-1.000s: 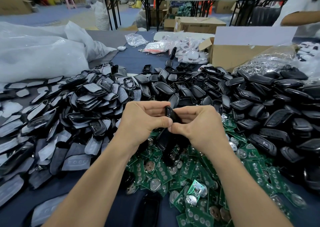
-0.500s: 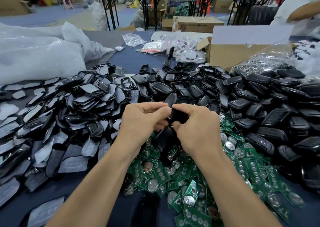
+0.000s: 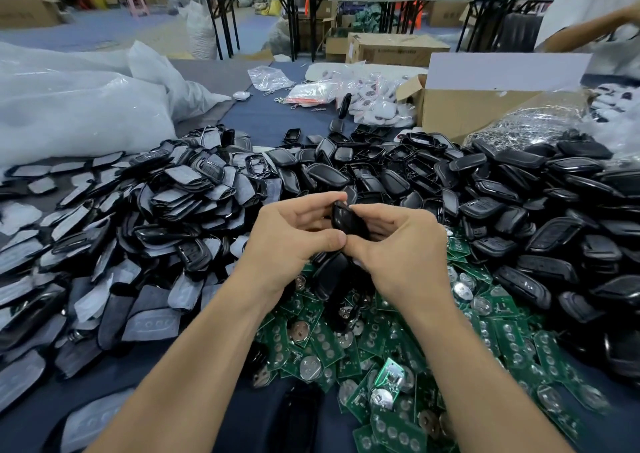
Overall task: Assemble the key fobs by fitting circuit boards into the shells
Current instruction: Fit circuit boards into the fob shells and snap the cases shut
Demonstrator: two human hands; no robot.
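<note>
Left hand (image 3: 292, 241) and right hand (image 3: 398, 245), fingers curled (thumb tips meeting), jointly pinch one black key fob shell (image 3: 347, 220) above the green circuit boards (image 3: 346, 345) on the bench (image 3: 263, 120).

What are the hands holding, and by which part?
One black key fob shell, held by both hands: the left hand pinches its left edge, the right hand its right side.

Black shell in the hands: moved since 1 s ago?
No: against the cardboard box the shell keeps its spot between left hand and right hand; it has only turned, showing a broader face.
</note>
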